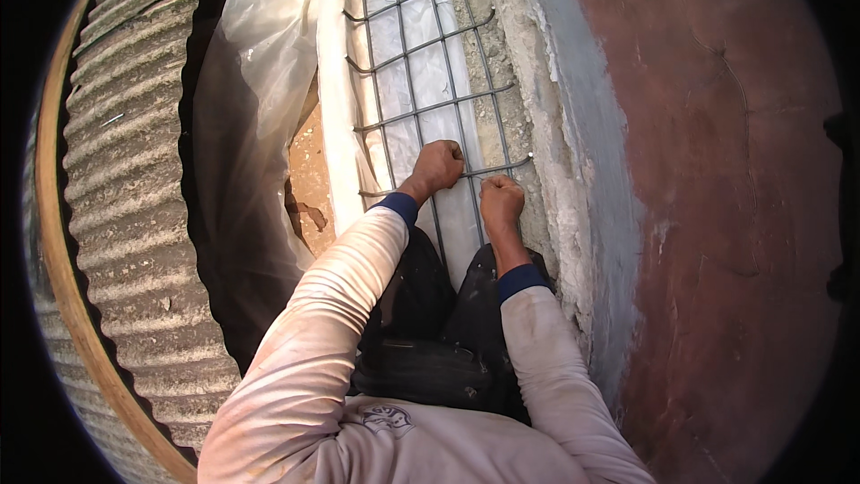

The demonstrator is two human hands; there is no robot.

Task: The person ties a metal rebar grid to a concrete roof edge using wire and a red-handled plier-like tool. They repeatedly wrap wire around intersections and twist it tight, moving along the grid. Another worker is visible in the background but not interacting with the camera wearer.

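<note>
The left hand (437, 166) is curling into a tight fist around a thin dark bar of the steel mesh (421, 54), at the near end of the grid. The right hand (501, 202) is closing the same way just beside it, its fingers wrapped around the nearest crosswire close to the mesh's right edge. The mesh is a grid of slender round rods forming square openings, and it is lying along a narrow trench over a smooth, milky plastic sheet (260, 81) that is bunching into soft folds along the left side. Rough, crumbly grey concrete (546, 125) is bordering the mesh's right edge, with a worn reddish-brown wall (717, 170) beyond it. Ribbed corrugated metal sheeting (125, 170) is curving along the far left.
</note>
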